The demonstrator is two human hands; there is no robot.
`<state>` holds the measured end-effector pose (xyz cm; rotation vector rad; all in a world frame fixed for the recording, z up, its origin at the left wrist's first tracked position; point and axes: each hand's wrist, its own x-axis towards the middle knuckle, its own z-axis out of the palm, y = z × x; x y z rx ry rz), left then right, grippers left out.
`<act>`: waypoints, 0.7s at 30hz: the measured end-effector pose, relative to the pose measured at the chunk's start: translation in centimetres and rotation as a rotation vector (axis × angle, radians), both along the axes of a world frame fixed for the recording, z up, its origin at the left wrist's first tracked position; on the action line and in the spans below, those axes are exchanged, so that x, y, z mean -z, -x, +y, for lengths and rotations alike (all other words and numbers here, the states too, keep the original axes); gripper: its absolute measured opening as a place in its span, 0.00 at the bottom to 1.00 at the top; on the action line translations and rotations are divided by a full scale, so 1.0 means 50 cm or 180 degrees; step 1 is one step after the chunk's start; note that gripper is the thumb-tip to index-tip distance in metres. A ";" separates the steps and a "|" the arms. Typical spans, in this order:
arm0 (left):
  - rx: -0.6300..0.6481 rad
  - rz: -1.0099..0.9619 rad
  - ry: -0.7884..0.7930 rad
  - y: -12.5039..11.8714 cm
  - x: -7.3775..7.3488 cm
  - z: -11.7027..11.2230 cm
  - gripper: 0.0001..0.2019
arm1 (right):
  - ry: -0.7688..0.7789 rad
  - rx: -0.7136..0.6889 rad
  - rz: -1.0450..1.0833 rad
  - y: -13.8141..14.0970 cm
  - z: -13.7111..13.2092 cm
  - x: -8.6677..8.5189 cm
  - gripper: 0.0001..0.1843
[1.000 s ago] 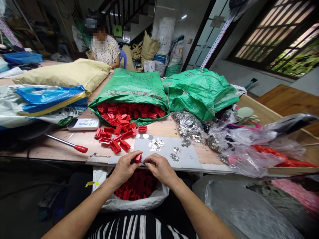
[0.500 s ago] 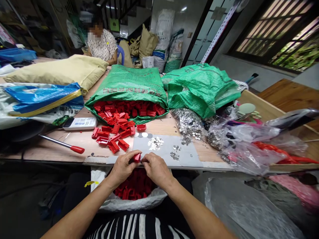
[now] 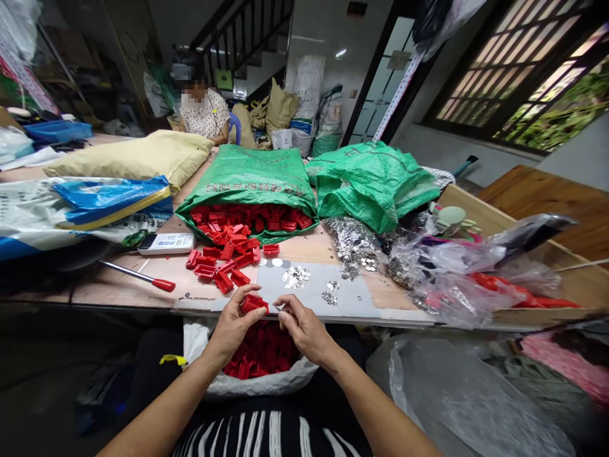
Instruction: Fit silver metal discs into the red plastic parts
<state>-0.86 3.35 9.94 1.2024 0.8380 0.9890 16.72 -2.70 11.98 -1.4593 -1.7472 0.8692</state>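
Observation:
My left hand (image 3: 236, 324) grips a red plastic housing (image 3: 254, 304) between thumb and fingers, above the table's front edge. Close at its right end is my right hand (image 3: 302, 324), its thumb and index finger curled toward each other; what they pinch, if anything, is too small to make out. Below both hands, a white sack (image 3: 290, 379) on my lap holds many red housings (image 3: 261, 355). Ahead of my hands, small shiny metal pieces (image 3: 295, 277) lie in a heap on a grey sheet (image 3: 271, 295), with smaller clusters (image 3: 330, 298) to the right.
Red housings spill from a green sack (image 3: 257, 171) onto the table. A bag of metal pieces (image 3: 354, 241) lies right of them, beside a wooden tray (image 3: 504, 222) with plastic bags. Left are a white device (image 3: 169, 243) and a red-tipped lever (image 3: 162, 285). A person (image 3: 202, 114) sits beyond.
My left hand has opened its grip somewhat and the red housing is turned, showing more of its side. My right fingers have moved slightly away from it. The camera view has shifted.

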 end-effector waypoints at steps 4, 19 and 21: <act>0.0311 -0.1213 0.1433 0.005 -0.027 -0.017 0.08 | 0.0155 -0.0325 0.0189 0.008 -0.013 -0.020 0.24; 0.0317 -0.2043 0.2442 -0.006 -0.051 -0.055 0.04 | -0.0247 -0.0136 0.0355 0.026 -0.017 -0.052 0.14; 0.0345 -0.1998 0.2299 -0.001 -0.048 -0.054 0.02 | -0.0204 -0.0095 0.0487 0.027 -0.012 -0.045 0.16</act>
